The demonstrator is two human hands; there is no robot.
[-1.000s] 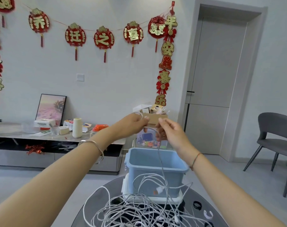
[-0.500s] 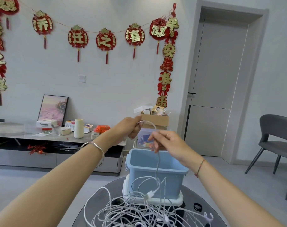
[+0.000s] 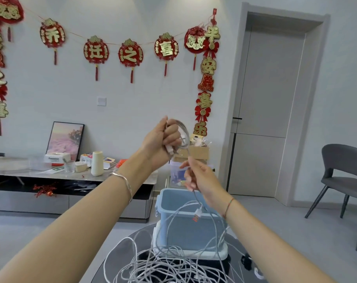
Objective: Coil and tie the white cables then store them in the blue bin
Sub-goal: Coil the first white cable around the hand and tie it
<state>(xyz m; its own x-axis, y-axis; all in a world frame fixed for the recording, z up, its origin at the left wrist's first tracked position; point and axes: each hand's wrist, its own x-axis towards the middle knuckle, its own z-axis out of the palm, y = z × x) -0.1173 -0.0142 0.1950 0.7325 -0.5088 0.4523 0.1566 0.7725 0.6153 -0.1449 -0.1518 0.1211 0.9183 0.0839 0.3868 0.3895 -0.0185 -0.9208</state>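
Curling tight, the fingers (image 3: 172,134) of the left hand (image 3: 159,141) are wrapped round a small coil of the white cable (image 3: 184,132), a few loops bunched in the fist and sticking out on the thumb side. One white plug end (image 3: 169,149) pokes out at the bottom of that fist. The right hand (image 3: 201,177) sits just below and a bit to the right, pinching the same cable between thumb and forefinger, with the other fingers loosely bent. Both hands are up in the air, close together but not touching.

From the pinch the cable drops straight down to a USB plug (image 3: 197,215) with a reddish tip. It dangles level with the front rim of the blue bin (image 3: 194,235), but honestly I can't tell if it's over the bin or just in front of it. From there the line loops back down into the pile of white cables (image 3: 163,266), a proper spaghetti mess on the round dark table (image 3: 130,244) in front of the bin. The bin stands on a white lid (image 3: 214,254). A couple of small ties (image 3: 246,260) lie on the table to the right.

There's a silver bangle (image 3: 124,180) on the left wrist and a thin red string (image 3: 228,207) on the right. Further back: a low TV console (image 3: 30,201) with clutter, red paper decorations (image 3: 130,54) on the wall, a closed door (image 3: 269,103) and a grey chair (image 3: 341,176).
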